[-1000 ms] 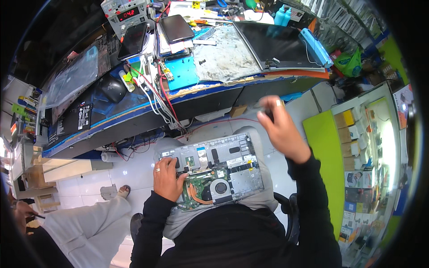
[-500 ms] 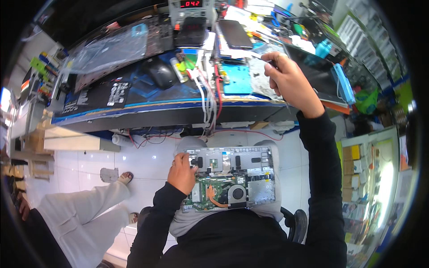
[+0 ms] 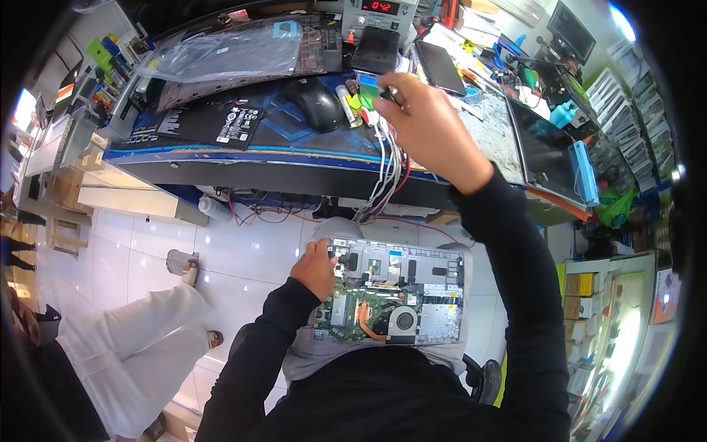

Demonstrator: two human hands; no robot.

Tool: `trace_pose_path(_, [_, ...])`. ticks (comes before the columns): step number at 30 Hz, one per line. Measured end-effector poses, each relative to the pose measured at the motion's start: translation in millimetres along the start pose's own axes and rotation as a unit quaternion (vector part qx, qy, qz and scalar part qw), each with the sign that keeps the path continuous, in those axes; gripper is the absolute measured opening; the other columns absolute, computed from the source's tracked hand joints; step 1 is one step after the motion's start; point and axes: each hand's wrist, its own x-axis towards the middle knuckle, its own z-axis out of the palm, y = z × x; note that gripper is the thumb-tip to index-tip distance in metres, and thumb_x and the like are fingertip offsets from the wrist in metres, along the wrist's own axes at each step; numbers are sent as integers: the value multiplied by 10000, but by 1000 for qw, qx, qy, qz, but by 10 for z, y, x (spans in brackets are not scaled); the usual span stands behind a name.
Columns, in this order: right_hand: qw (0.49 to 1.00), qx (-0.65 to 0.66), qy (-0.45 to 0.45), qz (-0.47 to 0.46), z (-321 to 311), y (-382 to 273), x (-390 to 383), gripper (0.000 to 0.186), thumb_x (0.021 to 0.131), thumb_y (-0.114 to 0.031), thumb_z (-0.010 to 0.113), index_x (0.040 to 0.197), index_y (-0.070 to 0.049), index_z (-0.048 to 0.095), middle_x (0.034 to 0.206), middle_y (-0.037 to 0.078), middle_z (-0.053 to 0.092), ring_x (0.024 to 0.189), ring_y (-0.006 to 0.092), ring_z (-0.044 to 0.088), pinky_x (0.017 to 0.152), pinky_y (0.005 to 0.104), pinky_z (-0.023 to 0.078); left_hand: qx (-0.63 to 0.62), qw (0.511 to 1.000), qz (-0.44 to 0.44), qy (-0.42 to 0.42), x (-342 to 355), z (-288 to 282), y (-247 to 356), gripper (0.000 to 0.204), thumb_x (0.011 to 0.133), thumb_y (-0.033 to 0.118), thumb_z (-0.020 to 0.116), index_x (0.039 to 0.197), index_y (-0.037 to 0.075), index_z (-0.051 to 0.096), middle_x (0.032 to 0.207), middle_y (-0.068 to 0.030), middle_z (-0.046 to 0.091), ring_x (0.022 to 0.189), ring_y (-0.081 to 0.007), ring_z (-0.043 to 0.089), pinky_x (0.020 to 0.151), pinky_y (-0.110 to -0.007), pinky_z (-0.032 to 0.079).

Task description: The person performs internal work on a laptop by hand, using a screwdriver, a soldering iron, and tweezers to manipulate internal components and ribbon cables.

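Observation:
An opened laptop base (image 3: pixel 431 269) lies across my lap, its green circuit board (image 3: pixel 350 306), copper heat pipe (image 3: pixel 362 313) and round black fan (image 3: pixel 403 321) exposed. My left hand (image 3: pixel 315 271) grips the base at its far left corner, the thumb over the top. Above the bench, my right hand (image 3: pixel 427 121) is closed in a pinch beside the bundle of white and red cables (image 3: pixel 387 158). Something small and dark shows at its fingertips, too hidden to name. Near those fingers are green and yellow pieces (image 3: pixel 357 102) and a black mouse (image 3: pixel 315 103).
A black battery pack (image 3: pixel 239 124) and a laptop part under clear plastic (image 3: pixel 236 55) lie left on the bench. Behind are a power supply with red digits (image 3: pixel 379 16) and phones (image 3: pixel 440 68). A dark screen panel (image 3: pixel 541 140) lies right. A person's pale-trousered legs (image 3: pixel 132 346) extend at left.
My right hand has moved left along the bench, from beside the blue pad to the cable bundle. The left hand stays on the laptop base. The whole view has shifted.

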Motion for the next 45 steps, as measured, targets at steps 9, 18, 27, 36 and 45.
trace_pose_path(9, [922,-310,159,-170,819,395,692,532,744,-11,776,1238,24,582,1114,244,601,1070,440,672,839,494,599,12,1000,14,2,-40,38,-68,552,1056,201,623,1494,-65,419,1312,-320,579,1083,-506,682,930,-538,580])
trace_pose_path(18, [912,-322,171,-188,792,461,369,305,774,-40,717,1076,6,712,1105,203,640,1088,403,662,897,482,570,15,999,30,2,-51,0,-14,549,1048,198,627,1489,-68,436,1285,-318,584,1053,-507,687,894,-544,586])
trace_pose_path(27, [903,-272,226,-243,605,611,201,190,797,-92,727,976,-30,723,1013,173,672,1023,364,679,895,473,551,16,994,97,52,58,141,-204,470,1030,110,607,1463,-27,485,1294,-310,595,1104,-509,655,923,-539,565])
trace_pose_path(36, [944,-228,198,-131,-34,1054,-1771,291,894,-46,749,1177,-30,685,1141,166,681,1037,382,664,883,476,541,29,999,30,30,54,76,-203,492,1061,133,603,1512,-23,484,1393,-290,589,1219,-474,635,1004,-499,541])
trace_pose_path(45, [932,-6,79,355,232,1812,-4273,216,992,-123,703,1149,22,736,1054,162,748,965,356,718,882,422,564,-89,995,-36,23,290,304,-802,199,1098,164,602,1204,-3,581,1021,-177,706,918,-272,693,835,-401,538])
